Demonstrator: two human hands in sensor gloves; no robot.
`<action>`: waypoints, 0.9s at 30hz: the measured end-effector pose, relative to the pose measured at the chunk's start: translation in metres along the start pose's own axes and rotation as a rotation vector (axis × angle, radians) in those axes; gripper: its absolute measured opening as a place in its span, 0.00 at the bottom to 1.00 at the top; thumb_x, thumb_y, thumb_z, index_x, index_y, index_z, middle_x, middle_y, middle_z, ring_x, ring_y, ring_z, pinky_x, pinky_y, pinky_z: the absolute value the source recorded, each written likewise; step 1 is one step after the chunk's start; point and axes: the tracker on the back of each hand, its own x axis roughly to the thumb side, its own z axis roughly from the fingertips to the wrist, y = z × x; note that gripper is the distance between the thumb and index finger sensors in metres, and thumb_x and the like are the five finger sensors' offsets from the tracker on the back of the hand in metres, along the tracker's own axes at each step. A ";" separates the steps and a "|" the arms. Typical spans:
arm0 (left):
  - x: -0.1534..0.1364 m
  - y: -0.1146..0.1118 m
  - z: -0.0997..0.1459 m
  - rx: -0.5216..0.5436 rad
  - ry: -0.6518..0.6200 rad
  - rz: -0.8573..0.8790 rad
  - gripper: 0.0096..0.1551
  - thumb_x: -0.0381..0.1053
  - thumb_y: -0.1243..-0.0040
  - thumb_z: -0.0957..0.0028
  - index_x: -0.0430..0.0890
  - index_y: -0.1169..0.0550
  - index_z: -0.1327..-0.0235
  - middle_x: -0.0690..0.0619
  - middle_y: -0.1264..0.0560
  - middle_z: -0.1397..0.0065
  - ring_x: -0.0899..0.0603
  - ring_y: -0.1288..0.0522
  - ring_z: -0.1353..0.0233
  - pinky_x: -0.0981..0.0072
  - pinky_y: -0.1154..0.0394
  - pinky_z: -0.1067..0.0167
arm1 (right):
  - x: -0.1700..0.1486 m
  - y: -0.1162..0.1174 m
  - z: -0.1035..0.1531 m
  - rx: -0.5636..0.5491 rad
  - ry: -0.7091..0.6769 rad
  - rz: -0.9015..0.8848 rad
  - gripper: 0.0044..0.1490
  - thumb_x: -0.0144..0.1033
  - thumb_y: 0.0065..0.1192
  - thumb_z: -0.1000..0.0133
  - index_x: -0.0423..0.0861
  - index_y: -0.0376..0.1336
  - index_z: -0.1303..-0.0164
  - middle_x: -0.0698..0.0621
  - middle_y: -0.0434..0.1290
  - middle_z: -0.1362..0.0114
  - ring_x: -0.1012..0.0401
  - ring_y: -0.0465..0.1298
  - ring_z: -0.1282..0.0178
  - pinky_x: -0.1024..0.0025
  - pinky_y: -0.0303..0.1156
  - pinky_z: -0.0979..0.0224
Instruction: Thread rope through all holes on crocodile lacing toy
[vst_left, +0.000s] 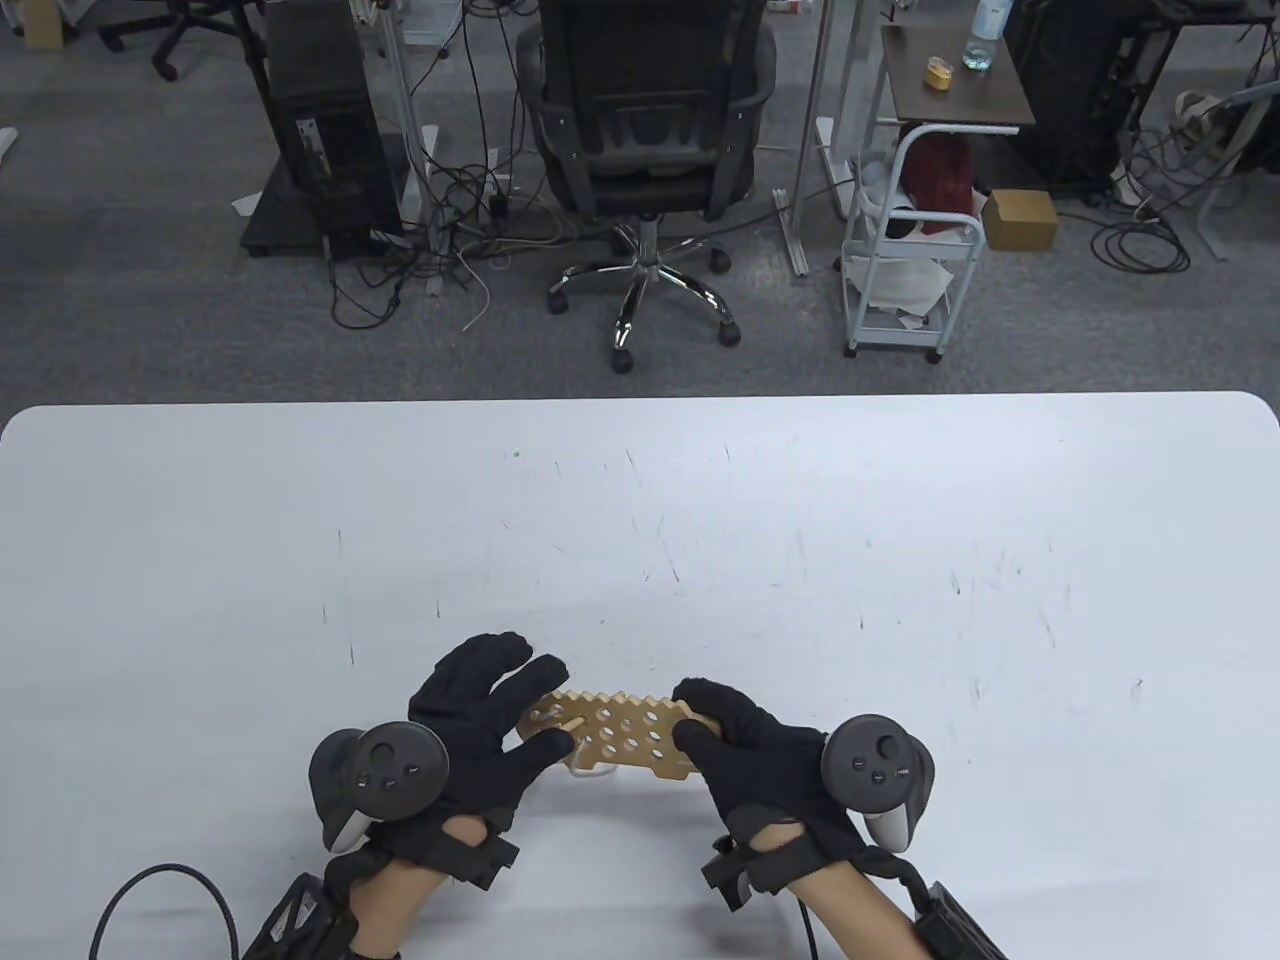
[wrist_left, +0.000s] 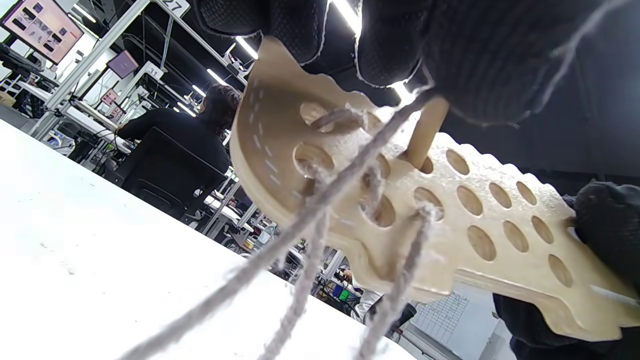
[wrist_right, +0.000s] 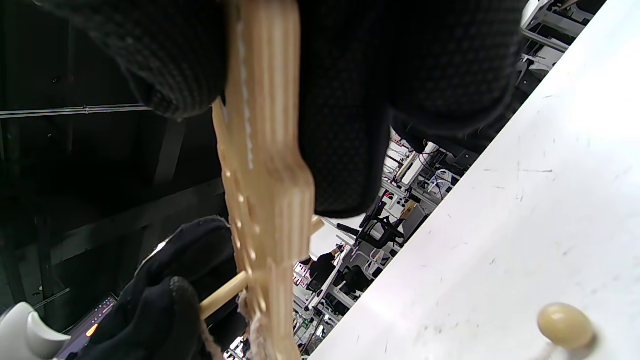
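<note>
The wooden crocodile lacing board is held just above the white table, near its front edge. My right hand grips the board's right end, thumb on the near side and fingers on the far side. My left hand is at the board's left end and pinches the wooden lacing needle. In the left wrist view the needle pokes into a hole in the board, and grey rope runs through several holes near the head. The right wrist view shows the board edge-on with the needle sticking out.
A wooden bead at the rope's end lies on the table under the board. Beyond the table's far edge stand an office chair, a computer tower and a white cart.
</note>
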 end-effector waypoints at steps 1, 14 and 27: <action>0.000 0.000 0.000 0.001 0.000 -0.001 0.40 0.66 0.29 0.61 0.67 0.27 0.31 0.50 0.38 0.20 0.36 0.44 0.19 0.38 0.48 0.23 | 0.000 0.001 0.000 0.003 0.003 -0.009 0.30 0.45 0.69 0.49 0.43 0.69 0.40 0.50 0.86 0.47 0.55 0.89 0.56 0.60 0.80 0.51; 0.001 -0.001 0.000 0.004 -0.003 -0.012 0.40 0.67 0.30 0.61 0.68 0.28 0.31 0.50 0.39 0.19 0.36 0.45 0.18 0.38 0.49 0.23 | 0.003 0.008 0.001 0.057 -0.016 -0.088 0.31 0.45 0.71 0.50 0.42 0.70 0.40 0.49 0.86 0.47 0.55 0.90 0.57 0.60 0.81 0.52; 0.003 -0.001 0.002 0.030 -0.021 -0.002 0.37 0.67 0.31 0.58 0.67 0.27 0.31 0.50 0.37 0.20 0.37 0.43 0.19 0.39 0.48 0.23 | 0.003 0.006 0.002 0.023 0.009 -0.091 0.30 0.44 0.71 0.50 0.42 0.70 0.41 0.50 0.87 0.48 0.55 0.90 0.57 0.60 0.81 0.52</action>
